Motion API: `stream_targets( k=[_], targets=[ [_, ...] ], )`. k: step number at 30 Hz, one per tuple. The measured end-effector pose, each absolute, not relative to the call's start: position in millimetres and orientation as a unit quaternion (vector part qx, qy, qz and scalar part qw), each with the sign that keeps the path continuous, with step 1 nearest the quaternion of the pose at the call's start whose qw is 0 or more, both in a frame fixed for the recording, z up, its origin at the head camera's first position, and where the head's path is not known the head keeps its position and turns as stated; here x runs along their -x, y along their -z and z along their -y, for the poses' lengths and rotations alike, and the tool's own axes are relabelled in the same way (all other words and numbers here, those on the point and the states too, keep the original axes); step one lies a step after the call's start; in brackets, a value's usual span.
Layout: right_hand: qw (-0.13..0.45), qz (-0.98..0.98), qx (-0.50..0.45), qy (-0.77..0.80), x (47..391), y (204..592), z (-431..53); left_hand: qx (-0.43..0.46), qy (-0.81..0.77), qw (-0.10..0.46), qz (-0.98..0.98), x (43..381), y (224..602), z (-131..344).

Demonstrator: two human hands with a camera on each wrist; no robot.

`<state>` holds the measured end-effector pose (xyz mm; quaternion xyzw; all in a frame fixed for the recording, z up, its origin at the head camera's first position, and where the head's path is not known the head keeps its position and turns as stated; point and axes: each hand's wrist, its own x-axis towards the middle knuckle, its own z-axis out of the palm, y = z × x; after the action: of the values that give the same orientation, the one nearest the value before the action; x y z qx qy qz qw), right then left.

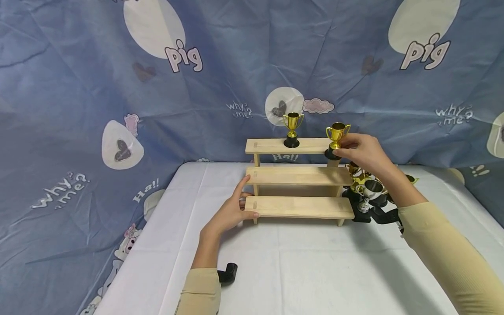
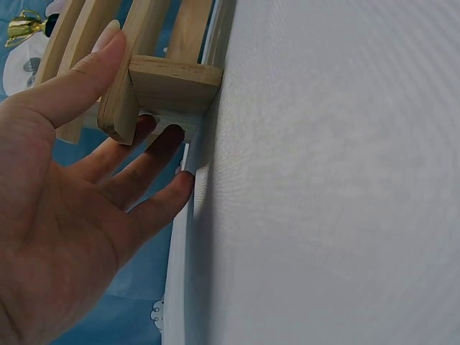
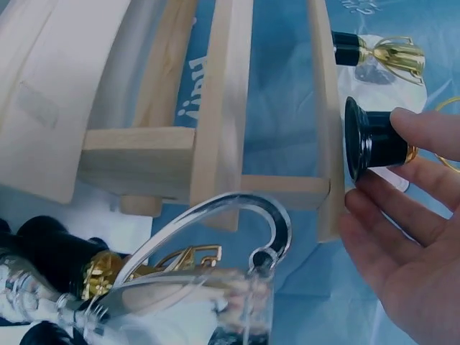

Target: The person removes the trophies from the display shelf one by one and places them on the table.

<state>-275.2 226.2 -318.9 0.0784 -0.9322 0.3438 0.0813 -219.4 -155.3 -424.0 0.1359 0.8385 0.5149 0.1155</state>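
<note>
A three-tier wooden display stand [image 1: 299, 176] is on the white-covered table. My left hand [image 1: 230, 213] holds its left end, with the thumb on the bottom shelf [image 2: 121, 108] and the fingers spread around the side. At the right end of the top shelf, my right hand [image 1: 364, 151] pinches a small gold trophy cup [image 1: 337, 133] by its black base [image 3: 381, 138]. In the right wrist view, a narrow gap shows between that base and the shelf. Another gold trophy cup [image 1: 292, 127] stands upright on the top shelf, left of the held one.
Right of the stand, several gold and silver trophies are clustered, including a silver trophy cup [image 1: 372, 190], partly behind my right forearm. A blue printed cloth [image 1: 220, 78] hangs behind the table. White cloth [image 1: 299, 267] covers the tabletop in front of the stand.
</note>
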Motion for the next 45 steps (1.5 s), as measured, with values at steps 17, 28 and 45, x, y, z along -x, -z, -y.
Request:
stream_targets(
  k=[17, 28, 45],
  targets=[
    [0.082, 0.932, -0.055, -0.348, 251.1, 325.9, -244.6, -0.140, -0.516, 0.091, -0.840, 236.9, 454.6, 159.3],
    [0.093, 0.934, -0.053, -0.341, 242.8, 338.7, -254.2, -0.140, -0.520, 0.092, -0.837, 236.8, 454.7, 160.6],
    [0.108, 0.937, -0.040, -0.330, 235.3, 349.2, -274.3, -0.138, -0.527, 0.100, -0.832, 234.8, 451.3, 159.2]
  ],
)
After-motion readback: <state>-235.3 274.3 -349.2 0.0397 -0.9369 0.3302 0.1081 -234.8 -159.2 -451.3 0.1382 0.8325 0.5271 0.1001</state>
